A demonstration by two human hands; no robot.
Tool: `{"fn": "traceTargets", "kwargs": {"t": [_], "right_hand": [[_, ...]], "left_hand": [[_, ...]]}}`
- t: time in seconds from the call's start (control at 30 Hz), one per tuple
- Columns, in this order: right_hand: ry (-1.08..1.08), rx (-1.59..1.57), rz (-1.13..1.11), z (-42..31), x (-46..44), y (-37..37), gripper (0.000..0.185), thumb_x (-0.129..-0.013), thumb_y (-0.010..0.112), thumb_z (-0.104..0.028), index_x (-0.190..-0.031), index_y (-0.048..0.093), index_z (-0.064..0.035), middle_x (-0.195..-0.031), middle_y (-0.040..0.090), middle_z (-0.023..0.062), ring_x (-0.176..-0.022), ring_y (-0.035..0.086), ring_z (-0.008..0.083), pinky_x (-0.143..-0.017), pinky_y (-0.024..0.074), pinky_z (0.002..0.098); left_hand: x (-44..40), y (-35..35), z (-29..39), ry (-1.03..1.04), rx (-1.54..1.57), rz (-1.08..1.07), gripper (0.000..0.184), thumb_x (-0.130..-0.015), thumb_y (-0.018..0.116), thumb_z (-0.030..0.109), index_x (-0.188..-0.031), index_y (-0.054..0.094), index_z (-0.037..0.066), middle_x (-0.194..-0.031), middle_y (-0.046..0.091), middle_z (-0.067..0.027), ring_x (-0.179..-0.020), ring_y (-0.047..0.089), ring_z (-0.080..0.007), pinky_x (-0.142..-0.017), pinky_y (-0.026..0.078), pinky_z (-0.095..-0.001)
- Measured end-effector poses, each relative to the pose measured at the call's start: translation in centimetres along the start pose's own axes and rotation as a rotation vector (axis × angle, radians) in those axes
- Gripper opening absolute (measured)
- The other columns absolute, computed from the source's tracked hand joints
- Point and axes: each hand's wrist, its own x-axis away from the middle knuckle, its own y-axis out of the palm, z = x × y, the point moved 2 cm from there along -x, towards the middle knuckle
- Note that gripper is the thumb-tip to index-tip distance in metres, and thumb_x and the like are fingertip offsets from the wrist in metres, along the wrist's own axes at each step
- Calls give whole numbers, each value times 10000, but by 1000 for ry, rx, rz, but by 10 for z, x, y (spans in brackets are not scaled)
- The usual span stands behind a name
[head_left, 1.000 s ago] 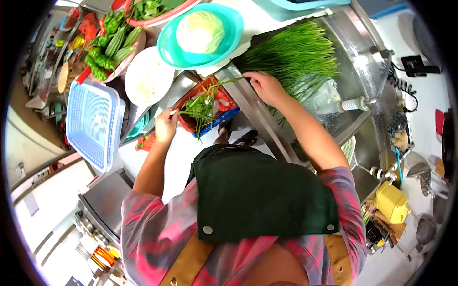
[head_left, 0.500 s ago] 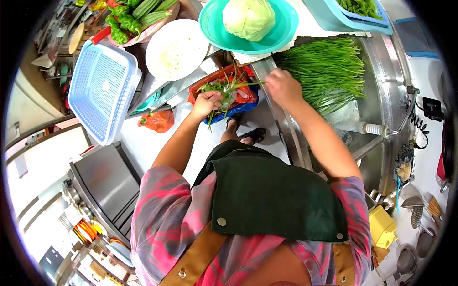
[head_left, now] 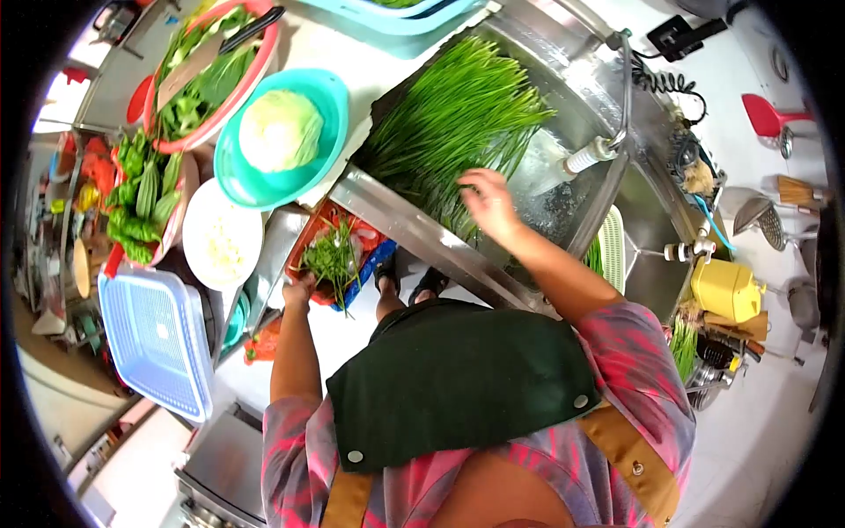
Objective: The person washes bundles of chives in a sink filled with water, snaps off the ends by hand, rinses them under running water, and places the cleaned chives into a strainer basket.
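My right hand (head_left: pixel 489 204) is over the sink (head_left: pixel 563 79), its fingers apart and bent, just beside the lower ends of a large heap of long green garlic chives (head_left: pixel 458 123). Nothing shows between those fingers. Down at the left, my left hand (head_left: pixel 300 287) is curled at the near-left rim of a red-lined bin (head_left: pixel 310 231); its fingertips are partly hidden. Loose green trimmings (head_left: pixel 331 262) lie in that bin, some hanging over its edge.
A faucet (head_left: pixel 594 157) reaches over the sink. At the left stand a teal bowl (head_left: pixel 333 97) with a cabbage (head_left: pixel 280 130), a white plate (head_left: pixel 242 224) of chopped pieces, a blue basket (head_left: pixel 158 339) and a red-rimmed basin (head_left: pixel 264 57) with greens and a knife (head_left: pixel 251 31).
My view has turned towards the sink. My right hand has let go of the green stems and opened beside the chives. My left hand has dropped to the bin's rim.
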Motion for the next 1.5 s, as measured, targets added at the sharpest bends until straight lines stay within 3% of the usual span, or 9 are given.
{"fn": "traceTargets", "kwargs": {"t": [0.27,0.4,0.57,0.73,0.8,0.97,1.23,1.37,1.5], "right_hand": [[1205,-439,353,184,-11,-50,362,-724,550,-53,-1084,521,-25,-946,560,104,-874,505,229,-764,393,295],[379,-54,178,241,-25,-29,469,-766,549,-132,-1206,424,-27,-1030,546,128,-928,506,255,-803,389,293],[1005,-1211,198,228,-31,-26,505,-795,543,-110,-1253,350,-24,-1071,528,105,-913,520,206,-776,416,280],[1146,-1290,467,167,-6,-62,283,-837,498,-117,-1114,466,-70,-989,552,86,-837,527,191,-702,434,318],[1305,-1144,588,173,26,-68,204,-836,501,-133,-1033,489,-80,-948,559,56,-772,520,172,-642,428,312],[975,-912,853,120,42,-126,227,-844,501,-124,-1057,460,-56,-953,554,50,-800,513,151,-711,415,294],[802,-946,886,32,34,-202,264,-850,476,-138,-1099,453,-54,-1022,571,87,-885,537,174,-732,409,310],[948,-1002,799,44,55,-193,220,-857,467,-125,-1065,457,-54,-976,575,85,-817,542,165,-678,423,286],[1326,-1061,488,92,71,-137,290,-815,555,-167,-1069,476,-50,-976,570,61,-777,547,146,-643,447,292]], "left_hand": [[111,57,80,338,-775,-586,100,-770,570,92,-766,581,-8,-618,568,-42,-501,505,-93,-467,404,-238],[224,141,182,502,-641,-745,96,-793,559,86,-805,597,-1,-622,575,-25,-556,522,-75,-514,415,-207],[231,271,212,641,-307,-1182,111,-811,548,66,-886,569,-14,-807,589,-53,-721,539,-94,-622,430,-209],[210,446,186,661,-78,-1302,191,-836,507,87,-1003,556,8,-1016,575,-65,-935,522,-132,-839,392,-249],[194,494,165,259,-162,-1262,275,-836,524,221,-1028,556,26,-1008,580,-51,-944,515,-143,-845,384,-282],[104,542,123,268,-557,-1260,342,-820,534,295,-1064,551,55,-908,583,-11,-756,505,-130,-667,400,-277],[24,557,151,720,-1098,-726,441,-784,512,372,-1077,536,42,-1074,536,-168,-953,519,-323,-793,409,-399],[149,510,195,1485,-855,-576,370,-703,596,222,-1026,557,47,-1031,543,-156,-981,496,-314,-827,405,-359],[191,519,115,395,-666,-1821,564,-697,626,125,-1207,406,30,-1224,436,-122,-1124,408,-216,-929,335,-330]]}}
